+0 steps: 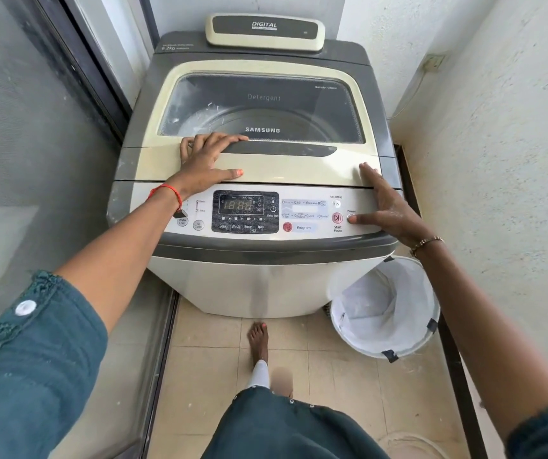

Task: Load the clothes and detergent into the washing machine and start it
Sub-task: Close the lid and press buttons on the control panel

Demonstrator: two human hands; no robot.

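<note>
To my left, a dusty frosted glass door panel runs beside the cream and grey plastic top-loading washing machine. The person's left hand lies flat on the smooth cream lid. Its fingers are straight and spread, the tips at the edge of the dark grey handle recess, and it grips nothing. The lid is down. Through its smeared tinted glass window I can make out a curved drum rim, but I cannot tell whether clothes or detergent are inside.

Further along, the glossy black display glows with digits. Next comes the round red start/pause button, and just beside it the small power button. The right hand is splayed across the panel and lid edge, its thumb tip pressing that power button.

That is where I'd worry. With the panel already lit, another press could switch the machine off. The hand looks flecked with white residue, so the thumb might also slide off the slick plastic.

On the tiled floor at the right stands a round white fabric-lined laundry basket, just beside the machine, with no clothes showing in it.
</note>
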